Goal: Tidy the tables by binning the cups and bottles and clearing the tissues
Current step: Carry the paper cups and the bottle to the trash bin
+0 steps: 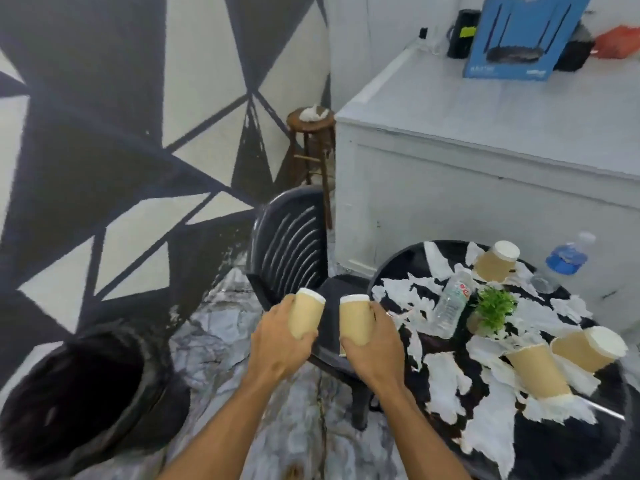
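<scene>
Two forearms reach far over the chair (287,251): left hand (277,341) and right hand (372,344) each wrap fingers around an upright paper cup, left cup (306,315), right cup (355,318).

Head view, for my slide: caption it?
Left hand and right hand each hold a paper cup between black bin and littered table.

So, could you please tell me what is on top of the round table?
Torn tissues cover much of the table, with three paper cups, a clear bottle lying down, a blue-labelled bottle at the far edge and a small plant. Anything beneath the tissues is hidden.
</scene>
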A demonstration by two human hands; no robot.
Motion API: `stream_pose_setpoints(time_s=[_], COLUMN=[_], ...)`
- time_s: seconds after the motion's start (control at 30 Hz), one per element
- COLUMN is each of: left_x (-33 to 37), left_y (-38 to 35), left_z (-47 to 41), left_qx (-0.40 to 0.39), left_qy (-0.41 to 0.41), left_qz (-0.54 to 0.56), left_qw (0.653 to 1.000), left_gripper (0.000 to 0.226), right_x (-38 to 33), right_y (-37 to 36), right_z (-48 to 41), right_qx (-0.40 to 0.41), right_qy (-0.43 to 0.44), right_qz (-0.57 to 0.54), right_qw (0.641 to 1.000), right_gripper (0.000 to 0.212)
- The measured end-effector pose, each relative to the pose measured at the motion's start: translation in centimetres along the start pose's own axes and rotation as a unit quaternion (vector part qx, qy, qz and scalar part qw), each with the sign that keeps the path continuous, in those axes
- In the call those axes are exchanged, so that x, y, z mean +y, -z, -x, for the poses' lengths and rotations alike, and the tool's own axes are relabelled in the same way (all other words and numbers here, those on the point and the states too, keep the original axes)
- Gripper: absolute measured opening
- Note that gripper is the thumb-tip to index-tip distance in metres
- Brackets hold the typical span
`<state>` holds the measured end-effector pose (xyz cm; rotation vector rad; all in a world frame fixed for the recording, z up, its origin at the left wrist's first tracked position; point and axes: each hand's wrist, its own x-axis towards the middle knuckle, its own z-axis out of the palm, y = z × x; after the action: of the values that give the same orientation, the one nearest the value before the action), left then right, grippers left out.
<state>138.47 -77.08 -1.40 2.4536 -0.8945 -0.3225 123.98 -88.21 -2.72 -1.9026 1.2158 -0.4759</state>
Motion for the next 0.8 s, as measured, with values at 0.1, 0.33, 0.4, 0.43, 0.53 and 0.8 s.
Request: stream_pose_setpoints(time_s=[0.1,0.33,0.4,0.43,0.53,0.8], left_x=[-5.2,-19.0,-22.6,-24.2,-28.2,-38.2], left_y=[3.1,9.6,11.3,12.1,14.6,18.8], left_z=[0.6,2.3,2.9,3.1,4.2,4.8], left_qx=[0.026,0.104,0.116,0.121,0.149,0.204], left_qy=[0.064,0.181,0.207,0.219,0.252,0.358], left_qz=[0.029,0.057,0.06,0.061,0.069,0.11], left_qw=[0.997,0.976,0.97,0.966,0.954,0.904], left_gripper=[0.077,0.078,0.072,0.07,0.068,0.065], right_x=[-4.3,-13.1,-15.2,-16.1,-18.6,-24.8], right_y=[-4.8,-18.2,-22.1,-24.0,-29.1,-40.8], right_z=[0.7,2.9,3.9,4.3,6.0,7.9], right_qx=[-0.068,-0.182,-0.213,-0.228,-0.265,-0.368], right_qy=[0.051,0.134,0.147,0.155,0.167,0.205], right_qz=[0.006,0.045,0.051,0.055,0.053,0.074], right_qw=[0.996,0.973,0.965,0.96,0.948,0.904], right_gripper=[0.064,0.07,0.072,0.075,0.077,0.076])
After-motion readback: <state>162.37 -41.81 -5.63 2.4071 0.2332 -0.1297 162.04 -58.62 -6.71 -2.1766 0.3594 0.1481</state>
